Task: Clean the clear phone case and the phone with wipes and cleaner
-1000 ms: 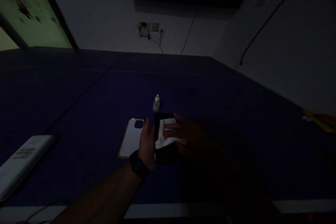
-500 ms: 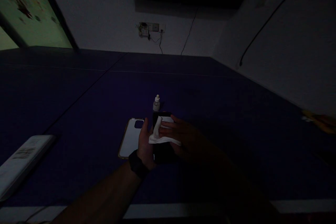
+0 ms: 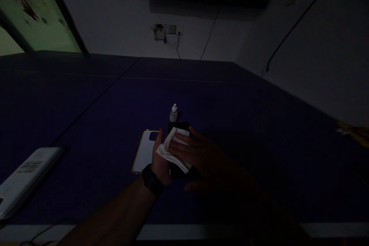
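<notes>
A dark phone [image 3: 179, 127] lies on the dark blue table [image 3: 230, 123]. My left hand [image 3: 160, 165], with a black band at the wrist, grips its left edge. My right hand [image 3: 201, 155] presses a crumpled white cloth [image 3: 173, 153] flat onto the phone's face, fingers spread over it. Just left of the phone lies a light phone case [image 3: 145, 153] with a gold rim and a camera cut-out. A small clear dropper bottle [image 3: 173, 113] with a white cap stands upright right behind the phone. The room is very dim.
A flat white box [image 3: 24, 175] lies at the left near the table's front edge. A yellowish object [image 3: 353, 130] sits at the far right. On the back wall are a socket strip [image 3: 167, 30] with cables and a dark screen above.
My right hand has slid the white cloth leftward and toward me across the phone. The left hand, the case and the bottle have stayed put.
</notes>
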`<state>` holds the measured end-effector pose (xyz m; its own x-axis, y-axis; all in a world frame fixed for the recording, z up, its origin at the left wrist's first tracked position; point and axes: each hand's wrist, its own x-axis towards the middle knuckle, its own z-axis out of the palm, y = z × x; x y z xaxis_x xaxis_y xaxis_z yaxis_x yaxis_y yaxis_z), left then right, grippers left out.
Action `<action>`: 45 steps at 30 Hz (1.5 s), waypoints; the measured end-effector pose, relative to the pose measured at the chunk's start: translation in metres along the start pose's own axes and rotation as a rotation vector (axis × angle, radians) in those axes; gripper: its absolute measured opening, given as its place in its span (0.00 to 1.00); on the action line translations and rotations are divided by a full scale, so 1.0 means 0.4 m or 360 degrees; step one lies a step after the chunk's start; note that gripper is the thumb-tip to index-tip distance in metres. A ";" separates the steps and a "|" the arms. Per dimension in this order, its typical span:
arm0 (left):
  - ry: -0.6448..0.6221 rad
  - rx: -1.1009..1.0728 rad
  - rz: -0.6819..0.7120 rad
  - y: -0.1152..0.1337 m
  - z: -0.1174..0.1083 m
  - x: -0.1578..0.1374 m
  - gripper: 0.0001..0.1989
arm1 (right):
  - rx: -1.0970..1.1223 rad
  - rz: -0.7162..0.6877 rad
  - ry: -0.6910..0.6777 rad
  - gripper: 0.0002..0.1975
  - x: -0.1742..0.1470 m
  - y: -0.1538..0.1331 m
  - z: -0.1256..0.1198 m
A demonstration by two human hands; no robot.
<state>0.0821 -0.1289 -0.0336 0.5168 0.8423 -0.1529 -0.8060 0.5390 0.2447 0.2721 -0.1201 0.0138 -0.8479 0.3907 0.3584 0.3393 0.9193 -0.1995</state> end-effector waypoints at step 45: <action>0.0026 0.0069 0.0057 0.012 0.044 0.008 0.38 | -0.0330 0.0065 0.0411 0.21 -0.040 0.055 -0.003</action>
<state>0.0850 -0.1236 -0.0159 0.4830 0.8611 -0.1588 -0.8102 0.5083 0.2918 0.2936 -0.1062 0.0049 -0.7096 0.4020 0.5787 0.4689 0.8824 -0.0381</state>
